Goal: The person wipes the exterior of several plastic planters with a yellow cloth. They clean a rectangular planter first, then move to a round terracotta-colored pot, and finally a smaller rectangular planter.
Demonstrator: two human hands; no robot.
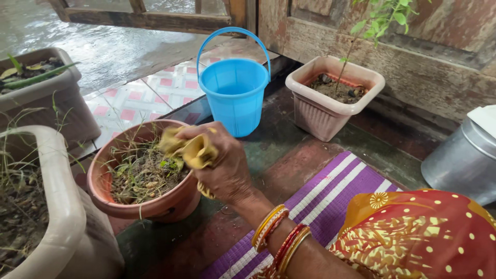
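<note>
— So which hand (pixel 222 165) is that, and what is it doing?

— Can't tell which one; only one shows. It is closed around a crumpled yellow cloth (pixel 190 149), pressing it on the near rim of the terracotta pot (pixel 155 206), probably to wipe it.

— And around it?

— A blue bucket (pixel 235 95) stands just beyond on the floor; a purple striped mat (pixel 330 191) lies beneath the wrist.

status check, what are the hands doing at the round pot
Right hand closed on yellow cloth, pressed at rim of round terracotta pot. Left hand out of view. Blue bucket stands just behind, apart from the pot.
</note>
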